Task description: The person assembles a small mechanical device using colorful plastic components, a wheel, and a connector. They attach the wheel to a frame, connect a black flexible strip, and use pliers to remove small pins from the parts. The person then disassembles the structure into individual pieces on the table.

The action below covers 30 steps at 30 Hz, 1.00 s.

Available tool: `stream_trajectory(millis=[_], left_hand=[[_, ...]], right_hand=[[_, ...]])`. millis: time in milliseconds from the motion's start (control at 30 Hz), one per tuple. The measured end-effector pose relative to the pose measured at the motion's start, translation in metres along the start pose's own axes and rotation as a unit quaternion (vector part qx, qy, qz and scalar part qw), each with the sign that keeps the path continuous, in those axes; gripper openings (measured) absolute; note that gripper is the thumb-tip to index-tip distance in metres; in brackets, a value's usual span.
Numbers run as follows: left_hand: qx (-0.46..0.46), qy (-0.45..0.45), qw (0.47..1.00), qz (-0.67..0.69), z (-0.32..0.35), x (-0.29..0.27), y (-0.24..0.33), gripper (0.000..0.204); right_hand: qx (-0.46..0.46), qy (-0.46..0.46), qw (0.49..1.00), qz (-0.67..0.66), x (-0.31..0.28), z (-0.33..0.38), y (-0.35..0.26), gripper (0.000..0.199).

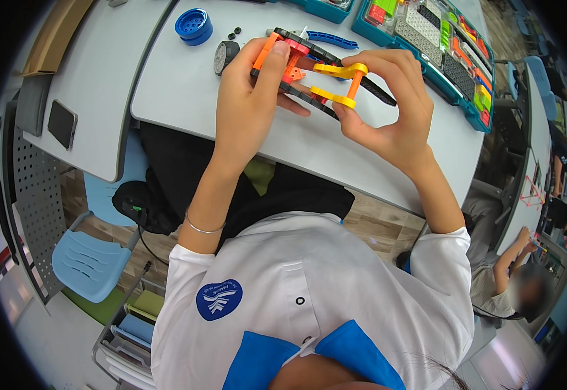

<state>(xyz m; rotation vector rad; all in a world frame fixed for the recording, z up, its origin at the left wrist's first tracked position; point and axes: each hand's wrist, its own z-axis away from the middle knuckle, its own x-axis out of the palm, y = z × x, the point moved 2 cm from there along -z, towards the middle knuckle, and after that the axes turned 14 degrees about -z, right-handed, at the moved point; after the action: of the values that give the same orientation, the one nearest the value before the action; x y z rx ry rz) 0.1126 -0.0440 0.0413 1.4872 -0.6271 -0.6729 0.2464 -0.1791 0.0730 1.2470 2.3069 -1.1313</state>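
Both my hands hold up a building-block frame over the white table. It has long black beams, with orange and red pieces at its left end. My left hand is closed round that left end, thumb on the red piece. At the right end sit two yellow curved pieces joined by an orange crossbar. My right hand pinches these yellow pieces between thumb and fingers. Beside my left hand stands a small grey-hubbed wheel. A blue curved beam lies just behind the frame.
A blue wheel hub and small black bits lie at the back left. Teal trays of sorted blocks fill the back right. A phone rests on the left table. Another person works at the far right.
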Motion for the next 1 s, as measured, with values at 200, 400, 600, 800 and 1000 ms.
stream_trajectory(millis=[200,400,600,800,1000], left_hand=[[0.030,0.036,0.998,-0.049,0.007,-0.004,0.003,0.037],[0.031,0.054,0.994,-0.095,0.007,-0.031,0.005,0.038],[0.066,0.290,0.949,-0.108,0.021,-0.099,0.018,0.040],[0.052,0.308,0.945,-0.099,0.031,-0.115,0.012,0.039],[0.023,0.209,0.977,-0.037,0.029,-0.089,0.006,0.036]], right_hand=[[-0.089,-0.008,0.996,0.012,0.001,0.003,-0.002,0.048],[-0.127,0.044,0.991,0.008,-0.011,0.003,-0.007,0.050],[0.098,0.018,0.985,-0.140,-0.003,0.003,0.024,0.048],[0.163,-0.140,0.973,-0.083,0.024,0.019,0.033,0.044],[0.158,-0.187,0.967,0.071,0.028,0.023,0.029,0.048]])
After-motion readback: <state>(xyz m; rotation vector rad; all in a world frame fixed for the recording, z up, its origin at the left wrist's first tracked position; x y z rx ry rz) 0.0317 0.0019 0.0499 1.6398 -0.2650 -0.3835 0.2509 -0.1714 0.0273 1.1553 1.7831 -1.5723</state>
